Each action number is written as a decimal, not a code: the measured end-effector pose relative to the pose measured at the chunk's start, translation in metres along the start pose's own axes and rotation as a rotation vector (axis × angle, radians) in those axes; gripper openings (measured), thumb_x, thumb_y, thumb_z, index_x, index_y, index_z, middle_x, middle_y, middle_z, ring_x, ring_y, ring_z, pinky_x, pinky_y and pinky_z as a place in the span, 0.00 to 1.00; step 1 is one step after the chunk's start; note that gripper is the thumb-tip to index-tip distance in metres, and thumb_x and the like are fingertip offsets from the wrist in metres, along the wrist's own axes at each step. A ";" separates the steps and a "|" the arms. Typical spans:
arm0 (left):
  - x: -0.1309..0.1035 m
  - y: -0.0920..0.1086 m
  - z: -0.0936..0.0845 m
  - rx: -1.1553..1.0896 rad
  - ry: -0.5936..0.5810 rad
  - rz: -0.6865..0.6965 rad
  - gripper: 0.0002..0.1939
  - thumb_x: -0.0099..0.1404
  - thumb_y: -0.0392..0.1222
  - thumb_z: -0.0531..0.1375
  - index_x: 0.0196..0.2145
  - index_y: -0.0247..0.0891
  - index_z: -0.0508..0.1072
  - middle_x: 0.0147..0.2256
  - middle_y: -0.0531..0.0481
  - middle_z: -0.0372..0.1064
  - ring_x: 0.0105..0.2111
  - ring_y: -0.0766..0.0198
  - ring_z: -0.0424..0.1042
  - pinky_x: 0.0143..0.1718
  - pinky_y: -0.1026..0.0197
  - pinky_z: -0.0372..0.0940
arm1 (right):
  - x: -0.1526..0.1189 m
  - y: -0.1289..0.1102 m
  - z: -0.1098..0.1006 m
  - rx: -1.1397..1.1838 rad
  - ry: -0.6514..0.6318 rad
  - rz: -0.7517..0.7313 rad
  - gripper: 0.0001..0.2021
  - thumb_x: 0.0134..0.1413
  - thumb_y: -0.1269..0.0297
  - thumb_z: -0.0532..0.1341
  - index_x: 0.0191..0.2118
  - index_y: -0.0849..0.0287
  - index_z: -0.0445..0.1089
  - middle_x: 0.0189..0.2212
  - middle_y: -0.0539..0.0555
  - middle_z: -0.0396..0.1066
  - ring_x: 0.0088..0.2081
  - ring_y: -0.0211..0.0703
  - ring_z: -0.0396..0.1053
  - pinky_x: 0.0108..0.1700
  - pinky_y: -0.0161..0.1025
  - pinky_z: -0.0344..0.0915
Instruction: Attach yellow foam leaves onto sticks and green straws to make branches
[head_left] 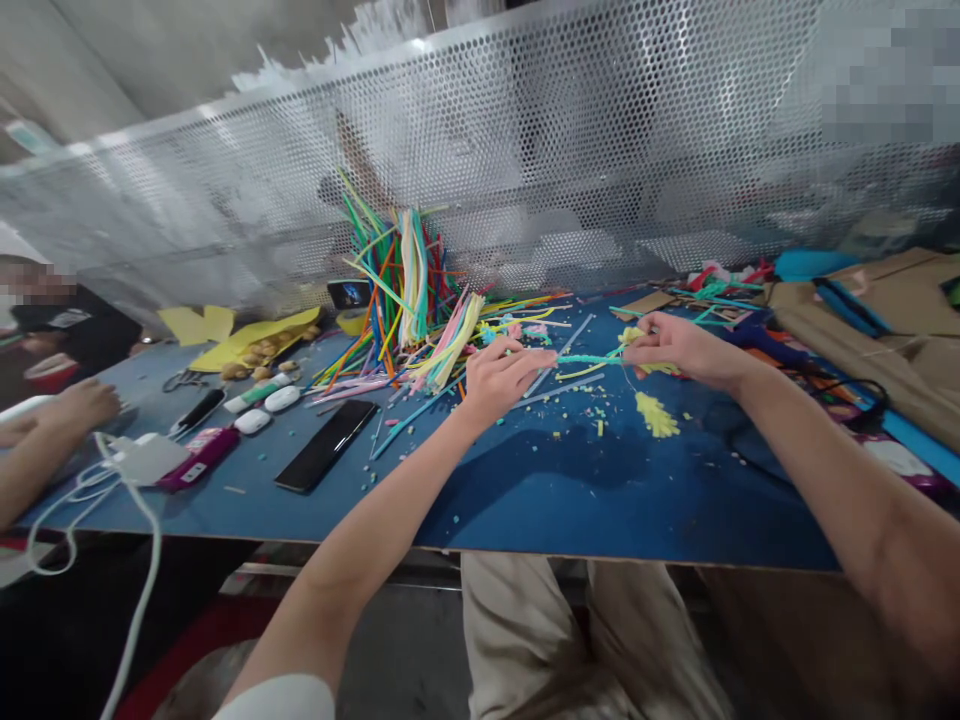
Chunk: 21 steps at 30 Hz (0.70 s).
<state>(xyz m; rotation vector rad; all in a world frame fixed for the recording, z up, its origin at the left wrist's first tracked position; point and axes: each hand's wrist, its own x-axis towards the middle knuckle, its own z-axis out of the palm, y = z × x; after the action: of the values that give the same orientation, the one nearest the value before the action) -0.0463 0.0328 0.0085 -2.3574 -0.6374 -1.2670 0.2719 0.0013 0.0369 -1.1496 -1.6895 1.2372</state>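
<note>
A thin teal fuzzy stem point(589, 358) stretches roughly level between my two hands above the blue table. My left hand point(504, 378) has its fingers pressed together on the stem's left end. At the other end my right hand point(667, 348) pinches the stem, with yellow fuzzy pieces around its fingertips. Below my right hand is a yellow leaf-like fuzzy piece point(656, 414). Small teal and yellow clippings are scattered on the table under the stem.
Bundles of colored fuzzy stems point(412, 280) stand before a perforated metal screen point(480, 150). Left are a black phone point(325, 446), a purple box point(199, 458), white cables and another person's hand point(86, 405). Brown paper point(870, 330) and a dark cable lie right.
</note>
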 end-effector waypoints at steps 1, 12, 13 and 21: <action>-0.001 -0.001 0.001 0.016 0.011 -0.014 0.10 0.68 0.42 0.61 0.44 0.49 0.81 0.34 0.52 0.79 0.36 0.64 0.73 0.39 0.62 0.66 | 0.001 0.000 0.002 -0.006 0.022 0.014 0.20 0.46 0.50 0.71 0.40 0.54 0.68 0.30 0.53 0.77 0.31 0.47 0.73 0.39 0.44 0.69; 0.001 0.003 0.002 -0.036 0.031 -0.028 0.10 0.68 0.43 0.62 0.46 0.50 0.80 0.33 0.52 0.80 0.32 0.66 0.74 0.36 0.62 0.64 | 0.001 -0.003 0.003 -0.306 -0.020 -0.046 0.19 0.45 0.46 0.70 0.40 0.52 0.81 0.30 0.52 0.77 0.26 0.40 0.68 0.28 0.39 0.63; 0.002 0.004 0.002 -0.048 0.021 -0.047 0.10 0.67 0.44 0.62 0.46 0.49 0.80 0.33 0.52 0.80 0.31 0.66 0.74 0.36 0.62 0.64 | 0.002 -0.003 0.003 -0.349 0.035 -0.055 0.20 0.45 0.46 0.70 0.41 0.53 0.81 0.27 0.51 0.76 0.24 0.39 0.66 0.26 0.38 0.60; 0.004 0.010 0.006 -0.166 -0.074 -0.260 0.11 0.65 0.49 0.64 0.40 0.44 0.82 0.34 0.50 0.80 0.29 0.66 0.74 0.34 0.62 0.64 | -0.001 -0.001 0.005 -0.677 0.286 -0.286 0.13 0.55 0.50 0.66 0.40 0.51 0.82 0.38 0.52 0.81 0.41 0.52 0.76 0.44 0.45 0.69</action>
<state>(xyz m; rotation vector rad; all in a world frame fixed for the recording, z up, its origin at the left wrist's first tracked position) -0.0346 0.0291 0.0078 -2.5296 -0.9197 -1.3934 0.2675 -0.0017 0.0364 -1.3203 -2.0132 0.2954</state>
